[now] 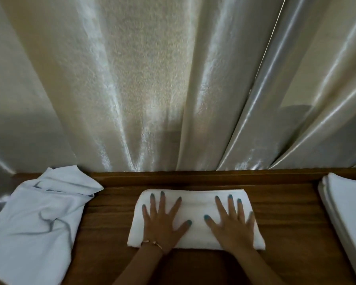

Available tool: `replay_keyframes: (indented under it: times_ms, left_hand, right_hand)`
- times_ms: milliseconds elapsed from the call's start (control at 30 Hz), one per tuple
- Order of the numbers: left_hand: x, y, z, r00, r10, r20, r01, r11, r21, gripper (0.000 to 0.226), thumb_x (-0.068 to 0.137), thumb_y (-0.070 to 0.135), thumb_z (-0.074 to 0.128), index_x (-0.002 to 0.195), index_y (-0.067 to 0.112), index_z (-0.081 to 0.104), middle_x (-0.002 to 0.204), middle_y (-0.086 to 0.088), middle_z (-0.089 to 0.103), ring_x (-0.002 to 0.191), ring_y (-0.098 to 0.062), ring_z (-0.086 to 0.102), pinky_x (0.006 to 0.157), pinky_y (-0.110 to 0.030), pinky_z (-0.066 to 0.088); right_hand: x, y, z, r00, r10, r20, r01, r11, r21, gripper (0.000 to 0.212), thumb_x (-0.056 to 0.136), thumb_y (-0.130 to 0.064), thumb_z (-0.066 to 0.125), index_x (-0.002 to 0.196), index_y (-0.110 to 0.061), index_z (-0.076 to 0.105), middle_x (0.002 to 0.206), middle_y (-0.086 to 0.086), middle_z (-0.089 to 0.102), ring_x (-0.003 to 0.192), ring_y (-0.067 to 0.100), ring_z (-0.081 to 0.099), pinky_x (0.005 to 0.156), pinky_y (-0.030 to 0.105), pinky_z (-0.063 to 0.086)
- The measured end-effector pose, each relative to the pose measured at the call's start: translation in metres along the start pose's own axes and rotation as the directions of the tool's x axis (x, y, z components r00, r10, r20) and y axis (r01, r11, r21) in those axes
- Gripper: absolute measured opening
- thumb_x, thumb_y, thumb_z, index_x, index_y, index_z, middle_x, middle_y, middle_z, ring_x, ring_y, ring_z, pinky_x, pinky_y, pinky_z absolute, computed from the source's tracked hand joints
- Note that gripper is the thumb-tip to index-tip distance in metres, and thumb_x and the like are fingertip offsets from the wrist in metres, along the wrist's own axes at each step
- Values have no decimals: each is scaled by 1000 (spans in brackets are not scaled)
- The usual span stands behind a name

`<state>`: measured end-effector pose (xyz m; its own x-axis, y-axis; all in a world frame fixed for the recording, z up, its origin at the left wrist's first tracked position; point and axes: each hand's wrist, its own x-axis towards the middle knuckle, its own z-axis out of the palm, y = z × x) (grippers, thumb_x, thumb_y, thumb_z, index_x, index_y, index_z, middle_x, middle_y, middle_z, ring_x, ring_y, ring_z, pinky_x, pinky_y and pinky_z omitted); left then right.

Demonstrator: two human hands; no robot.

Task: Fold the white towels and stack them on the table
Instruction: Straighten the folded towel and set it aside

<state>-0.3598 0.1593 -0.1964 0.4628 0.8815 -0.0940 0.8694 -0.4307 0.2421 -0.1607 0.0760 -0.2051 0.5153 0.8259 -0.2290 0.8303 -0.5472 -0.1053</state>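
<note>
A folded white towel (195, 204) lies as a neat rectangle in the middle of the wooden table (286, 212). My left hand (162, 221) presses flat on its left half, fingers spread. My right hand (232, 221) lies flat on its right half, fingers spread too. Neither hand grips anything. A loose heap of unfolded white towels (39, 223) sits at the table's left end. A stack of folded white towels (345, 212) stands at the right edge, partly cut off by the frame.
A pale shiny curtain (142, 83) hangs right behind the table's far edge and brushes the heap on the left. Bare wood shows between the middle towel and each pile.
</note>
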Motion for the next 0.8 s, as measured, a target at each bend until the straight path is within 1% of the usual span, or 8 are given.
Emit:
replay_keyframes:
  times_ms: [67,133,200,367,567,667,733,800]
  left_hand:
    - [3,0,7,997,-59,49,56,996,65,81,63,92,0,131,60,-28,147,1,-38,141,-31,-30,106,-60,-21]
    - [6,-1,10,992,-106,64,101,992,74,82,58,94,-2,127,61,-33,151,-4,-37,141,-33,-30,104,-64,-20]
    - [9,-1,10,990,-130,59,126,989,76,84,56,95,-3,128,61,-32,154,-6,-33,141,-33,-30,104,-67,-18]
    - [12,-4,11,990,-128,52,124,989,77,84,55,96,-2,127,63,-31,154,-5,-31,141,-32,-30,103,-69,-17]
    - [20,-12,6,995,-86,58,80,993,90,86,53,97,-1,127,64,-30,154,-5,-33,140,-32,-31,104,-71,-13]
    - [19,-12,6,996,-71,47,65,993,103,85,54,98,-2,128,63,-30,154,-6,-32,141,-33,-29,104,-70,-14]
    - [17,-12,8,998,-61,19,58,991,124,80,59,94,-6,129,63,-30,156,-5,-28,143,-33,-25,104,-69,-12]
    - [15,-12,10,997,-59,39,54,991,119,74,62,91,-8,128,63,-30,156,-3,-28,143,-31,-24,106,-69,-10]
  right_hand:
    - [7,3,-1,999,-39,30,39,999,-1,80,78,-84,5,143,-49,-24,158,-5,-28,145,23,-27,114,57,-13]
    - [12,4,-3,996,-85,37,85,996,-3,80,78,-84,6,141,-48,-29,157,-5,-32,143,22,-31,114,58,-14]
    - [17,3,-5,994,-107,38,107,994,-2,80,80,-83,7,142,-48,-28,157,-5,-32,143,22,-31,114,58,-15]
    - [20,-1,-7,994,-104,28,104,995,1,80,80,-83,8,143,-48,-25,157,-5,-30,144,23,-30,112,57,-16]
    - [16,-10,-10,997,-62,54,61,998,19,80,80,-83,7,144,-47,-26,156,-4,-33,143,24,-31,111,59,-18]
    - [14,-11,-12,997,-61,56,60,998,20,79,80,-83,3,141,-47,-31,156,-4,-33,143,25,-30,111,60,-17]
    - [12,-9,-11,997,-66,26,66,998,-11,76,79,-82,-1,137,-48,-36,155,-5,-35,144,24,-30,111,61,-17]
    - [11,-7,-9,997,-77,33,77,997,-19,74,78,-83,-2,134,-51,-37,156,-7,-32,145,23,-28,112,59,-16]
